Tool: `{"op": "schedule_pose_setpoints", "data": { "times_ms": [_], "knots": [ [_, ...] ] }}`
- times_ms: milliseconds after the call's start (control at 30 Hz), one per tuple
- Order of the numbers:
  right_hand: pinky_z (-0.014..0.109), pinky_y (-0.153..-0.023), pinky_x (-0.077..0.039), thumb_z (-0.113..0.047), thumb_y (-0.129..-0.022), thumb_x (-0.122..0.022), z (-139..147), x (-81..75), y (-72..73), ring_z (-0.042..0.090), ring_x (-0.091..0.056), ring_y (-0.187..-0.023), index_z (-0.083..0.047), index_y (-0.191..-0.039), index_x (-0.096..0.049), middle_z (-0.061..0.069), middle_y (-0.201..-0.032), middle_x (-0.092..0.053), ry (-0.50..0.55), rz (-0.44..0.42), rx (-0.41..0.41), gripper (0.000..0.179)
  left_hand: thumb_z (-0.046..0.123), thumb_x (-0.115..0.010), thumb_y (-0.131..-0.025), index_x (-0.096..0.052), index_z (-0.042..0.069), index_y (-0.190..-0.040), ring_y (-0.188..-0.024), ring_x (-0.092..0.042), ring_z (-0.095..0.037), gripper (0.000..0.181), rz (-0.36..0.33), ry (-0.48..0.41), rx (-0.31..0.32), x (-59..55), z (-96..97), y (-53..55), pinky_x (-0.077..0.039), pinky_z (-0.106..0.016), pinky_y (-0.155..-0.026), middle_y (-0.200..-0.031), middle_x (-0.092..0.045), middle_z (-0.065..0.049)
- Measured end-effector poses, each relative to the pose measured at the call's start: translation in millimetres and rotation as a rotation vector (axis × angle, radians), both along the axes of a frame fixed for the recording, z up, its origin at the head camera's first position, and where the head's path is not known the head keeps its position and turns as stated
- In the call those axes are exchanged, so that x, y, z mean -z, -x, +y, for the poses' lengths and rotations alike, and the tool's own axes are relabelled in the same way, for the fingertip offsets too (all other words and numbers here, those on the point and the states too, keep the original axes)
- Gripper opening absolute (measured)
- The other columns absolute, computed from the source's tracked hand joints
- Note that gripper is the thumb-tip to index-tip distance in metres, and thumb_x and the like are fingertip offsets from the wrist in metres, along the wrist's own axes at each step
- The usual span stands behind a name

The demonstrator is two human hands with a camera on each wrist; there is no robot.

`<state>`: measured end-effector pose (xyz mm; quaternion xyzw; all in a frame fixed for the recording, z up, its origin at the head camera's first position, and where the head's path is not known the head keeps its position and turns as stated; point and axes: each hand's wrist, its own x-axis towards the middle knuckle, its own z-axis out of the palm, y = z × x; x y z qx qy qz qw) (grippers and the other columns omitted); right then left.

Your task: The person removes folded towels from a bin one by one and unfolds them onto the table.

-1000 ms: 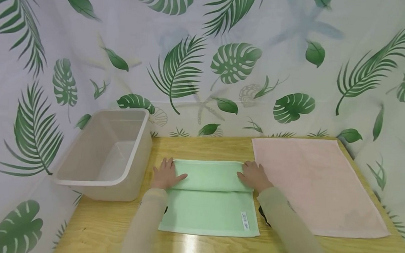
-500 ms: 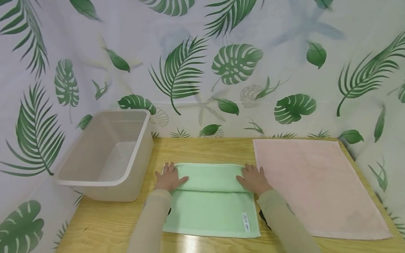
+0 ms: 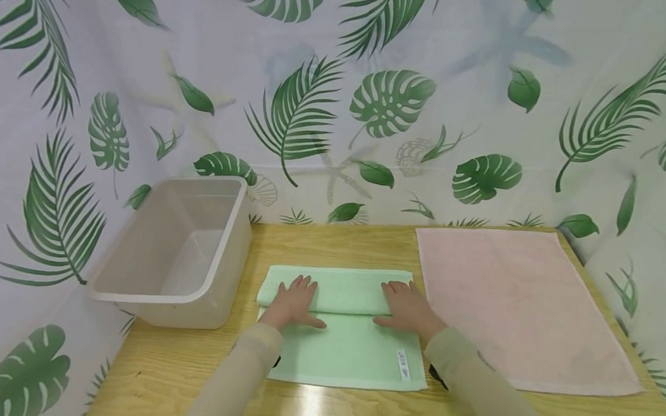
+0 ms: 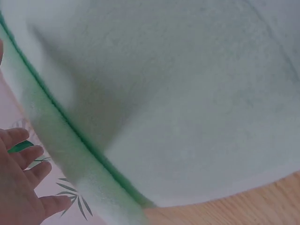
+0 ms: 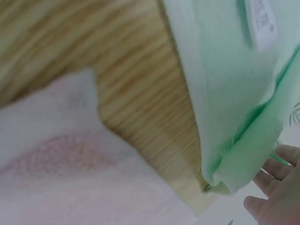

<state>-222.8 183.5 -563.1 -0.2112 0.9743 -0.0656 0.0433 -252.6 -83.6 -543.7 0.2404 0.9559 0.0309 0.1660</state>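
Note:
A mint-green towel (image 3: pixel 338 348) lies on the wooden table, its far part folded over toward the near side in a band. A small white label (image 3: pixel 403 365) shows near its front right corner. My left hand (image 3: pixel 295 304) is on the left part of the folded band, fingers extended and thumb pointing inward. Over the band's right part is my right hand (image 3: pixel 409 309), fingers likewise extended. In the left wrist view, the left hand (image 4: pixel 21 183) appears with spread fingers beside the towel's fold (image 4: pixel 79 136). The right wrist view has the right hand (image 5: pixel 279 192) by the rolled-looking fold (image 5: pixel 248 154).
On the left stands an off-white plastic basin (image 3: pixel 227 246) with nothing visible inside. A pink towel (image 3: pixel 521 308) lies flat at the right, close to the green one. Behind the wooden table (image 3: pixel 331 243) hangs a leaf-patterned cloth (image 3: pixel 314 137).
Both hands have left the fold's outer far corners and moved inward and nearer along the band. The folded band's left end now shows fully, where the left hand covered it.

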Motion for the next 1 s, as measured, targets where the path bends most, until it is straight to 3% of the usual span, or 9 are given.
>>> {"op": "schedule_pose_setpoints", "data": {
  "times_ms": [267, 467, 633, 800, 1000],
  "knots": [
    [0.052, -0.097, -0.024, -0.051, -0.071, -0.066, -11, 1.0, -4.4, 0.036, -0.040, -0.114, 0.008, -0.125, -0.042, 0.022, -0.121, -0.046, -0.014, -0.060, -0.010, 0.083, 0.051, -0.075, -0.060, -0.037, 0.005, -0.132, -0.121, -0.033, -0.031, 0.093, 0.041, 0.039, 0.009, 5.2, 0.5, -7.3, -0.029, -0.058, -0.090, -0.133, -0.037, -0.014],
    [0.050, -0.098, -0.023, -0.052, -0.069, -0.068, -15, 0.0, -2.9, 0.036, -0.040, -0.115, 0.008, -0.129, -0.037, 0.023, -0.124, -0.045, -0.026, -0.124, 0.016, 0.090, 0.053, -0.076, -0.056, -0.038, 0.005, -0.130, -0.120, -0.036, -0.030, 0.096, 0.057, 0.074, 0.007, 8.0, 4.0, -2.6, -0.030, -0.057, -0.089, -0.130, -0.040, -0.013],
    [0.049, -0.098, -0.024, -0.050, -0.067, -0.070, -19, -4.1, 1.4, 0.037, -0.037, -0.118, 0.010, -0.131, -0.032, 0.026, -0.128, -0.040, -0.007, -0.169, 0.020, 0.095, 0.054, -0.077, -0.052, -0.039, 0.005, -0.129, -0.120, -0.035, -0.030, 0.098, 0.051, 0.118, 0.011, 5.5, 6.6, 2.0, -0.031, -0.057, -0.089, -0.131, -0.040, -0.014],
    [0.050, -0.099, -0.022, -0.055, -0.063, -0.070, -19, -2.5, 8.2, 0.036, -0.032, -0.122, 0.008, -0.132, -0.031, 0.025, -0.132, -0.035, -0.081, -0.182, 0.028, 0.101, 0.053, -0.077, -0.052, -0.037, 0.005, -0.132, -0.124, -0.030, -0.031, 0.102, 0.020, 0.143, 0.004, 1.7, 10.1, 4.9, -0.028, -0.058, -0.091, -0.136, -0.033, -0.016],
    [0.052, -0.100, -0.018, -0.058, -0.059, -0.070, -18, -1.6, 14.1, 0.037, -0.026, -0.125, 0.009, -0.133, -0.028, 0.027, -0.136, -0.028, -0.097, -0.217, 0.024, 0.108, 0.056, -0.077, -0.050, -0.032, 0.004, -0.135, -0.128, -0.024, -0.031, 0.109, 0.011, 0.181, 0.003, 3.6, 11.7, 9.4, -0.026, -0.058, -0.093, -0.140, -0.027, -0.017]
  ]
}}
